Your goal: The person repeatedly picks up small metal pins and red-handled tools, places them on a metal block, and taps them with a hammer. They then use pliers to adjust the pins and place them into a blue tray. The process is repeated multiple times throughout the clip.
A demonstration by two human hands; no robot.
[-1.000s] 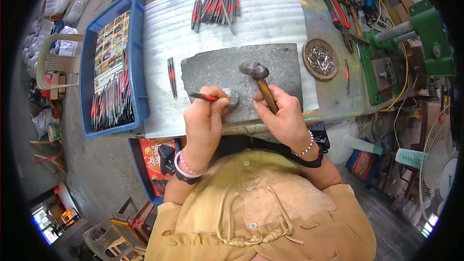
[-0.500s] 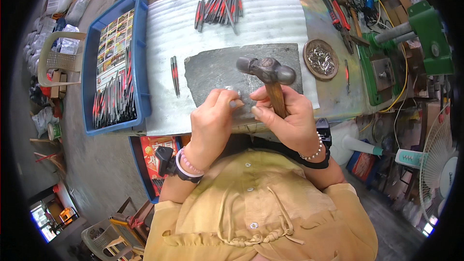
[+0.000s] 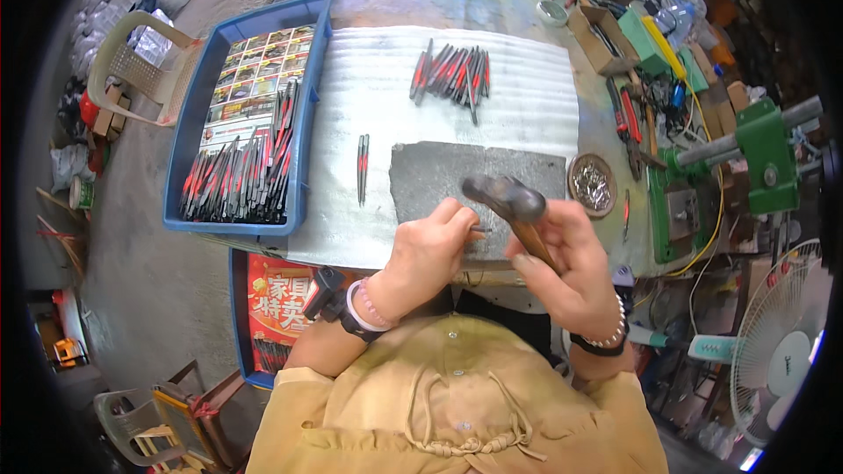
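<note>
In my right hand [image 3: 566, 259] is a ball-peen hammer [image 3: 507, 196], its wooden handle lying between thumb and fingers. The hammer head is tilted above a dark grey stone slab [image 3: 426, 177]. My left hand [image 3: 430, 246] is closed in a pinch at the slab's near edge, left of the hammer. A small dark tip shows at its fingertips; what it belongs to is hidden. Beyond the slab lies a pile of slim black-and-red tool pieces [image 3: 452, 73]. A similar slim pair [image 3: 363, 169] rests left of the slab on the white foam sheet [image 3: 351, 96].
At the left a blue crate [image 3: 320, 61] holds many slim black-and-red pieces. A round dish [image 3: 573, 199] of small shiny metal parts sits right of the slab. Farther right are red-handled cutters [image 3: 628, 114] and a green press [image 3: 764, 154]. A fan [image 3: 777, 351] stands lower right.
The view has shifted, so the table things appear lower and mostly farther right. My right hand has moved away from my left with the hammer. The left hand still pinches near the slab.
</note>
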